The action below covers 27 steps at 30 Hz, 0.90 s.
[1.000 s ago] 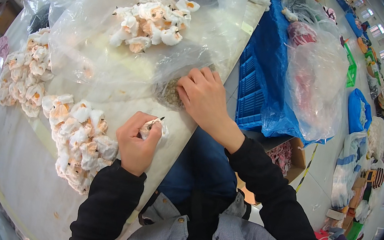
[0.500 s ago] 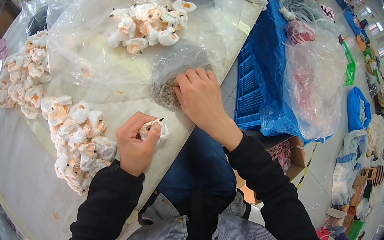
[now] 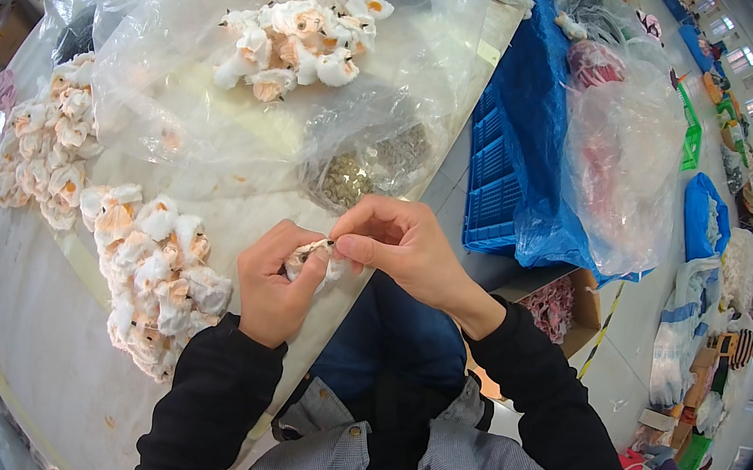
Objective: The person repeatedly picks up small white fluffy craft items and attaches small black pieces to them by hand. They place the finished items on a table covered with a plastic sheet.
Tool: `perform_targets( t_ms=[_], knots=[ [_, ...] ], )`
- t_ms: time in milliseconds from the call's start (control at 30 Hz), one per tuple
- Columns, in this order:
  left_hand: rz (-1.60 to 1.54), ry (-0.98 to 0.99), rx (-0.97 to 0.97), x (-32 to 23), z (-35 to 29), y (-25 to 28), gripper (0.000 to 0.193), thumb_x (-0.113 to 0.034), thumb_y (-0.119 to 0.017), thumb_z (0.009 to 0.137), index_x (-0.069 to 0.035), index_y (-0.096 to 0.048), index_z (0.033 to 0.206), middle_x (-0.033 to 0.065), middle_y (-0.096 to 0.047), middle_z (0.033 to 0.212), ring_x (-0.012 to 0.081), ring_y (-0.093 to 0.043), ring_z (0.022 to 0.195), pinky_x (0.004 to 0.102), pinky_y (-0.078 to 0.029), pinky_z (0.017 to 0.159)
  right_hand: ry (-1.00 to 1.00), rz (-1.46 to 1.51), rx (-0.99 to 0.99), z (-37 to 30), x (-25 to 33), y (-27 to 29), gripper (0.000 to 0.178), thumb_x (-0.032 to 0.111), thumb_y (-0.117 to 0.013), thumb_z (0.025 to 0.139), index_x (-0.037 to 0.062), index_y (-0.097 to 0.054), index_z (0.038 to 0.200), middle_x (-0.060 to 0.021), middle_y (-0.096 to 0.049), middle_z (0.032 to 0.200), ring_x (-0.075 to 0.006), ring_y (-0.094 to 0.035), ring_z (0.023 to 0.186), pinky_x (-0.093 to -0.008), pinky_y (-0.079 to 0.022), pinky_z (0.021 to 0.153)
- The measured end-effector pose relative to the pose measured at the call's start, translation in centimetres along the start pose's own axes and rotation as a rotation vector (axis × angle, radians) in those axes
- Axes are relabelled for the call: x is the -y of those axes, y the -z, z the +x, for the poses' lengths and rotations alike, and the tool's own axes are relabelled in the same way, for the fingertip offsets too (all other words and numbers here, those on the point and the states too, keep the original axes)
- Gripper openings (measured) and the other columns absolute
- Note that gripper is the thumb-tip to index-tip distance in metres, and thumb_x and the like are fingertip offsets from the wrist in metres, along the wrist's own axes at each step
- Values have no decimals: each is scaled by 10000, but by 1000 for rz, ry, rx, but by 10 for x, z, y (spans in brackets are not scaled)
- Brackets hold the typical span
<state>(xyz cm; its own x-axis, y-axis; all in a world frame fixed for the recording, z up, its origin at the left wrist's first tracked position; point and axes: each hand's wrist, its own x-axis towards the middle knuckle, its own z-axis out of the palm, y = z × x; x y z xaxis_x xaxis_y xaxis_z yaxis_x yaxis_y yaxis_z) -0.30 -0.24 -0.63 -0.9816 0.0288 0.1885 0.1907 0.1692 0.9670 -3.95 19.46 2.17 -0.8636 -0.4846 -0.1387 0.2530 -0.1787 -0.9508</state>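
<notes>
My left hand (image 3: 273, 287) is closed round a small white and orange fluffy plush piece (image 3: 299, 262) near the table's edge. At its top right, my right hand (image 3: 408, 252) pinches thumb and forefinger together beside a dark tip on the piece. What lies between those fingertips is too small to make out. Just beyond my hands, a clear plastic bag (image 3: 400, 154) lies with its mouth apart, and small tan-grey pieces (image 3: 344, 180) show inside. Left of my left hand lies a heap of similar plush pieces (image 3: 151, 282).
More plush pieces (image 3: 303, 33) lie on clear plastic sheeting (image 3: 189, 104) farther back, and another heap (image 3: 53, 146) sits at the far left. Right of the table stands a blue crate (image 3: 492, 185) with bagged goods. A cardboard box (image 3: 582, 314) is below it.
My right hand has left the bag of small pieces and come down to the plush piece, its fingers now pinched there. My left hand has moved slightly right, still holding the plush piece.
</notes>
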Motion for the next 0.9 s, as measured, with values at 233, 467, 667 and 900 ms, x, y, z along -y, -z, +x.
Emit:
perform_targets(
  t_ms=[233,467,667,900],
  knots=[
    [33,-17,1,-3,2,-2,70,-40,-701,887,22,-709,919,93,-621,782,174,-578,682,309,-442,630,131,-403,-125,-4,2,-5,108,98,-735,961,20,-712,1031,-23,-699,849,-86,-631,743,-263,-506,684],
    [71,-51,7,1,1,-4,60,-18,-687,879,20,-705,922,118,-635,792,215,-611,692,325,-463,643,221,-683,-14,3,11,-6,84,48,-682,917,10,-608,916,-135,-621,753,-247,-618,668,-341,-490,647],
    [92,-78,16,3,1,-6,93,2,-691,847,15,-699,939,135,-639,810,258,-627,701,341,-479,649,205,-685,68,9,7,-2,97,35,-675,904,6,-583,901,-171,-633,775,-314,-626,699,-377,-487,653],
    [178,-118,57,6,0,-3,129,-3,-698,827,0,-703,955,142,-656,831,309,-647,725,361,-496,654,192,-698,102,9,5,1,105,43,-676,906,8,-577,907,-182,-636,777,-349,-627,719,-396,-486,664]
  ],
)
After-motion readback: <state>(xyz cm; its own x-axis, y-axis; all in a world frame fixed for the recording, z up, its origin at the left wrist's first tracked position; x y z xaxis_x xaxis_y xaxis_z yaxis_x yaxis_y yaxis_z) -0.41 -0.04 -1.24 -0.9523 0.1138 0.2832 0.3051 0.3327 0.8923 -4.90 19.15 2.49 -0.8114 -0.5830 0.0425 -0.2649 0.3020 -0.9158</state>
